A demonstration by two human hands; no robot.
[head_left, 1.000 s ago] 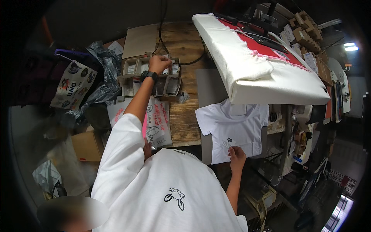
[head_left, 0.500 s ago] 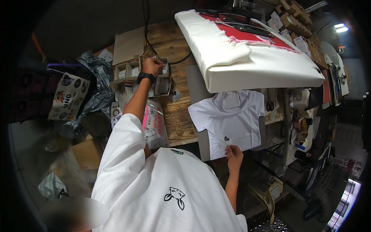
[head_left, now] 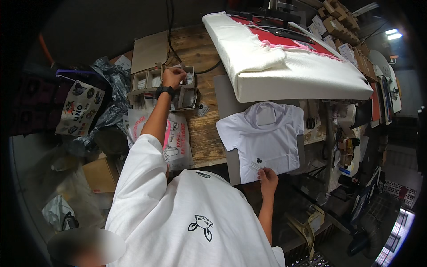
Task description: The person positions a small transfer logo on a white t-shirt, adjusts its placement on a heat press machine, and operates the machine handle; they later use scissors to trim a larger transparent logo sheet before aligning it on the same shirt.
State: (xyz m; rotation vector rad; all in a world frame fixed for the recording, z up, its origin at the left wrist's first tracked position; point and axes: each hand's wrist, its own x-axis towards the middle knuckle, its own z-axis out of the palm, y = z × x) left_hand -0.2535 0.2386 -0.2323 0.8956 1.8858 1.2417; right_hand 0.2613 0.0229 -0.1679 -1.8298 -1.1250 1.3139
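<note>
1. While the small white T-shirt [head_left: 278, 138] lies spread right of centre, the right hand [head_left: 268, 179] pinches a small clear sheet [head_left: 255, 166] over its lower part.
2. At upper left, the left hand [head_left: 174, 78] reaches over a divided box [head_left: 189, 88], fingers bunched; what they hold, if anything, I cannot tell.
3. Best, I judge, grip only the sheet's edge and keep it level.
4. Against one second ago, T-shirt and box sit further left in frame; the right pinch persists.

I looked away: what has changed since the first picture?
The view shifted, so the bench appears farther left. The left hand stays over the boxes, its grip unclear. The right hand still pinches clear film at the laid-out shirt; nothing visibly taken or let go.
</note>
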